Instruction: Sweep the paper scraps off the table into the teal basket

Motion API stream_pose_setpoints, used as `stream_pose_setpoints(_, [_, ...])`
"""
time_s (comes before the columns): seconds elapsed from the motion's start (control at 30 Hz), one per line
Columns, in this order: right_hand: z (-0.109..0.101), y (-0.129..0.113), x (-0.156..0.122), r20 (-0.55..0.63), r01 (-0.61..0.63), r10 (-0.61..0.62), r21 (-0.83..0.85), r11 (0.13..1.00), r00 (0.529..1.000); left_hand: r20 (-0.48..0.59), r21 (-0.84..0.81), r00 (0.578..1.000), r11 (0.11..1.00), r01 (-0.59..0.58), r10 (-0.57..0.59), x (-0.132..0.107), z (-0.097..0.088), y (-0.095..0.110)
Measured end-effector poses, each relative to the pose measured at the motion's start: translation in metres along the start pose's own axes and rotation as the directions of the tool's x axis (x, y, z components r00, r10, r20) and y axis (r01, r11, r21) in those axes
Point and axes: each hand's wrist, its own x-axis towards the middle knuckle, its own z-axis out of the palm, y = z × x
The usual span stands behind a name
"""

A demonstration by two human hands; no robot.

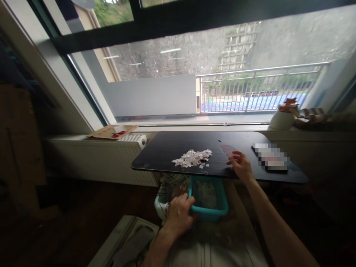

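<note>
My left hand [179, 215] is closed on the near left rim of a teal plastic bin [219, 200], held under the front edge of a black table [167, 148]. The bin holds pale paper scraps. On the table lies a pile of small white and pinkish paper scraps [192, 157]. My right hand [240, 165] rests on the table to the right of the pile, fingers pinched on a clear pink ruler-like piece [228, 150].
A dark flat object with a blurred face [271, 157] lies at the table's right. A white bowl [282, 119] and clutter stand on the windowsill. Cardboard with red scissors [116, 132] sits on a white radiator [105, 159]. A patterned basket [167, 189] stands below the table.
</note>
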Motion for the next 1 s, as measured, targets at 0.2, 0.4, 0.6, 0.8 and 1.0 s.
stream_pose_setpoints(0.2, [-0.005,-0.007,-0.005,-0.015,0.04,-0.04,-0.009,0.999,0.999,-0.052,0.021,0.999,1.0,-0.007,0.008,-0.001,-0.002,0.002])
stream_pose_setpoints(0.4, [0.018,-0.008,-0.011,0.091,0.116,-0.114,-0.023,0.993,0.989,-0.053,0.025,0.998,0.999,0.022,-0.02,-0.005,0.007,-0.001])
stream_pose_setpoints(0.6, [0.036,-0.011,-0.016,0.192,0.182,-0.162,-0.092,0.979,0.968,-0.031,0.004,0.999,1.0,0.025,-0.025,-0.005,0.015,-0.002])
stream_pose_setpoints(0.8, [0.03,-0.012,-0.019,0.21,0.204,-0.174,-0.132,0.97,0.962,-0.043,-0.021,0.999,1.0,0.012,-0.013,-0.005,0.014,-0.002])
stream_pose_setpoints(1.0, [0.031,-0.007,-0.019,0.229,0.209,-0.175,-0.132,0.969,0.958,-0.052,-0.028,0.999,1.0,0.013,-0.015,-0.006,0.014,-0.003])
